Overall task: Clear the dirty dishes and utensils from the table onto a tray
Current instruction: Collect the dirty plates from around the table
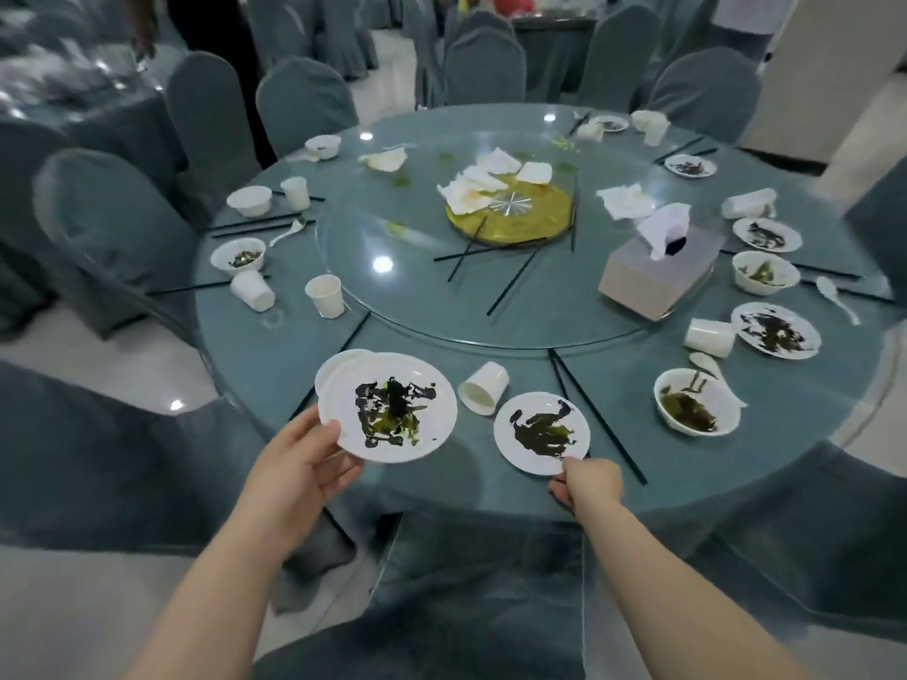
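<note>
At the near edge of a round banquet table (491, 493), my left hand (314, 463) grips a small stack of smeared white plates (392, 409), thumb on the top rim and fingers curled beneath, holding it at about 7 o'clock on the table. My right hand (589, 483) pinches the near rim of a single dirty plate (540, 429) at roughly 6 o'clock. A tipped paper cup (483, 387) lies between the two, and black chopsticks (596, 414) run just beside the single plate toward 5 o'clock. A soiled bowl (697, 402) sits at 4 o'clock. On the glass turntable (417, 296), a tissue box (660, 279) stands at 3 o'clock beside crumpled napkins (483, 184) over a gold centre disc (510, 215).
</note>
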Demonstrator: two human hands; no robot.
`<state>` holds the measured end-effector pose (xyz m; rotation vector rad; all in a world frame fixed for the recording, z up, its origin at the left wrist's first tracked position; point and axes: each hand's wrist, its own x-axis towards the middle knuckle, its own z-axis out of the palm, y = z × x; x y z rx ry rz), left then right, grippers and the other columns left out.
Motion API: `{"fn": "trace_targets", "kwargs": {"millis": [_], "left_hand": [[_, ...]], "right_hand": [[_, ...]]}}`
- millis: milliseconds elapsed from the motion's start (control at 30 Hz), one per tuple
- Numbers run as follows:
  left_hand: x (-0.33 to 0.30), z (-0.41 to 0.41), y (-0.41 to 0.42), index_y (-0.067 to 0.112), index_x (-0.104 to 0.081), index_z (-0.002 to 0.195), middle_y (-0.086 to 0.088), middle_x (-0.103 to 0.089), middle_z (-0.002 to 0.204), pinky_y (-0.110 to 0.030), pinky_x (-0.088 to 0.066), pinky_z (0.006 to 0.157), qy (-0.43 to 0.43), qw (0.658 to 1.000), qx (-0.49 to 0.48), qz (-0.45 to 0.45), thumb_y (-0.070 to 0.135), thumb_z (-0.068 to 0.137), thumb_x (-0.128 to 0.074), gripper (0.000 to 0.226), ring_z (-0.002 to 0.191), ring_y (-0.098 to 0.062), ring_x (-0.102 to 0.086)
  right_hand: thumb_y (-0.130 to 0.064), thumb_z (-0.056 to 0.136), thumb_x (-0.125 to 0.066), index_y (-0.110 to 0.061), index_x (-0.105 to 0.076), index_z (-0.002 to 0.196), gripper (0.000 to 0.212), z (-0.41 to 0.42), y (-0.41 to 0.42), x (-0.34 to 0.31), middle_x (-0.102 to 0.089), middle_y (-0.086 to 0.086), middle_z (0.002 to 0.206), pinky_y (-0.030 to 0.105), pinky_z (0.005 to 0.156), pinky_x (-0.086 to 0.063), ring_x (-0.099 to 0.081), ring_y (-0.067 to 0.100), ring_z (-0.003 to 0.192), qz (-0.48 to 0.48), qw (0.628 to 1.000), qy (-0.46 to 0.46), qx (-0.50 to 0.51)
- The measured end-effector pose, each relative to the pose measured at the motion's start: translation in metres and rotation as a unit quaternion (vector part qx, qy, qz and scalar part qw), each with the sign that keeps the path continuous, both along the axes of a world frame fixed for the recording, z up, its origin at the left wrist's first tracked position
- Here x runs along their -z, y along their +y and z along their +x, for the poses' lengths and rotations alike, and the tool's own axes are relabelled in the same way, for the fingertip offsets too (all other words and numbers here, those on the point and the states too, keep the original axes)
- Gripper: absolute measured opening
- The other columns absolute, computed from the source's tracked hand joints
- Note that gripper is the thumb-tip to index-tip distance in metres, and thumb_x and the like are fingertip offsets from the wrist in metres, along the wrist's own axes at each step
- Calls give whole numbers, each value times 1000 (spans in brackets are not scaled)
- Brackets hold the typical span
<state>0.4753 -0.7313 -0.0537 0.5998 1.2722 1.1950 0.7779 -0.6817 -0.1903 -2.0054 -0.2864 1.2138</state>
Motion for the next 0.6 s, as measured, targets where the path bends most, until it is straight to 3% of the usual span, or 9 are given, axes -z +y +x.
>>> {"fn": "trace_targets", "kwargs": {"millis": [167, 267, 433, 600], "left_hand": [[1, 22, -16, 16, -54, 130, -5, -73, 97, -37, -53, 79, 2, 1000, 0, 4, 11, 95, -53, 35, 78, -23, -67], [2, 38, -25, 18, -51, 132, -7, -72, 100, -36, -52, 76, 5, 1000, 11, 10, 11, 95, -53, 38, 80, -23, -67], [6, 77, -54, 21, -48, 135, -8, -71, 102, -31, -53, 67, -5, 1000, 21, 5, 10, 96, -52, 40, 78, -21, -70], [-6, 147, -99, 21, -48, 131, -5, -74, 98, -27, -56, 60, -45, 997, 67, 17, 10, 97, -51, 37, 80, -20, -73]], "right_hand": [[-13, 89, -60, -9, -54, 95, 9, 17, -20, -22, -69, 8, 59, 24, 46, -50, -65, 16, 44, 60, 997, -33, -28], [-14, 91, -61, -7, -57, 100, 12, 28, -32, -44, -67, 9, 67, 22, 47, -47, -60, 11, 45, 133, 991, -2, -24], [-13, 92, -60, -8, -62, 93, 6, 38, -67, -93, -62, 6, 60, 24, 50, -44, -53, 12, 48, 209, 973, 44, -91], [-14, 91, -60, -10, -64, 98, 9, 72, -125, -138, -62, 8, 66, 19, 44, -43, -54, 12, 48, 240, 959, 20, -148]]}}
